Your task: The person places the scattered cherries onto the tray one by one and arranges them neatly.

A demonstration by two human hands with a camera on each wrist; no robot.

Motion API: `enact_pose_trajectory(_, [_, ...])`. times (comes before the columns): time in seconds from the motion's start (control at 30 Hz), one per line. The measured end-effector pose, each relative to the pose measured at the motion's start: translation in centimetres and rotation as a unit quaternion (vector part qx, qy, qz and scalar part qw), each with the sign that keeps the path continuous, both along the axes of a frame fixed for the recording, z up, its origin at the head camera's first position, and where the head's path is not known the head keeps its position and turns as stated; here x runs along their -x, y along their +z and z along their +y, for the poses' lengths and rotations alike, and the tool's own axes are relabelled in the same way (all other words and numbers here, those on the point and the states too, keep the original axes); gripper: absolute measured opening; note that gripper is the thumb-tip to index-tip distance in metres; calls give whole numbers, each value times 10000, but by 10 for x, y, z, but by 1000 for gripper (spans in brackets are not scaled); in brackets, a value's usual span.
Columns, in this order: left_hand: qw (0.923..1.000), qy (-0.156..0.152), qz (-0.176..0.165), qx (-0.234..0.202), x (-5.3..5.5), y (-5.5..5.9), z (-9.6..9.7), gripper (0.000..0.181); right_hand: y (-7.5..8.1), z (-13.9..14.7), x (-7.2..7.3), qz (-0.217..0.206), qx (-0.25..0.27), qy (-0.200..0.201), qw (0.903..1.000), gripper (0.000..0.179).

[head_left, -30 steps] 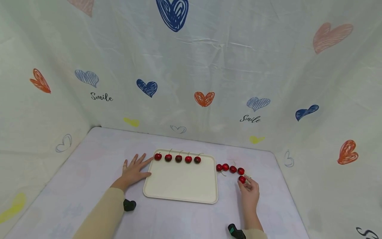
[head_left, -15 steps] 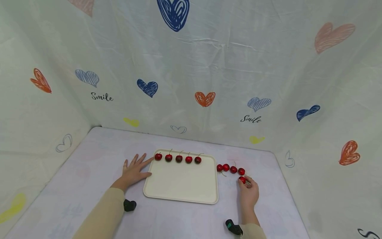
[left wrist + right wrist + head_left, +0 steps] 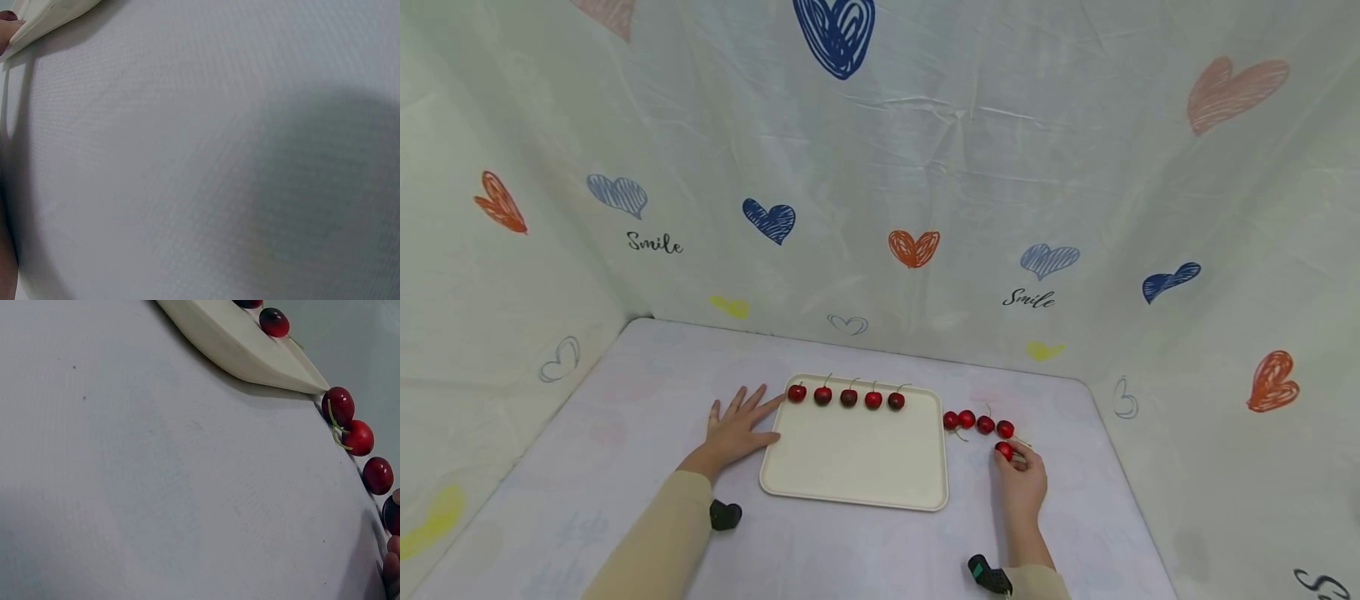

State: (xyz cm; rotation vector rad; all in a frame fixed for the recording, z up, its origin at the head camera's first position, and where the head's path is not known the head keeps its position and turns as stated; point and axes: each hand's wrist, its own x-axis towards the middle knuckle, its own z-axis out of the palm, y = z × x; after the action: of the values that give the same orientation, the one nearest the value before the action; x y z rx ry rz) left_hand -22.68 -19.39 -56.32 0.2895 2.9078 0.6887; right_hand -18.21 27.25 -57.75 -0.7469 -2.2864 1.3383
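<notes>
With fingers spread, my left hand (image 3: pixel 732 435) lies at the left side of the cream tray (image 3: pixel 857 467), its thumb and forefinger at the tray's edge. Several dark red cherries (image 3: pixel 848 398) with stems stand in a row along the tray's far side. To the right of the tray, my right hand (image 3: pixel 1024 479) pinches a cherry (image 3: pixel 1003 451) between thumb and fingers, low at the table. Several more cherries (image 3: pixel 985 425) lie in a line on the table between the tray and that hand. Only the fingertips (image 3: pixel 391 565) show in the right wrist view.
A pale cloth covers the table (image 3: pixel 850 554). Behind and at both sides hangs a white curtain (image 3: pixel 955 167) printed with hearts. Black wrist cameras (image 3: pixel 726 516) sit at both cuffs. The left wrist view shows mostly cloth and the tray's corner (image 3: pixel 59 15).
My right hand has shifted slightly left with the pinched cherry, close in front of the line's right end. The left hand and the tray have stayed in place.
</notes>
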Motion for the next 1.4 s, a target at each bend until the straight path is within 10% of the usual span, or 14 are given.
enact_pose_trajectory(1.4, [9997, -104, -138, -160, 3, -5, -4, 74, 22, -127, 11, 974, 2437, 2228, 9389, 33])
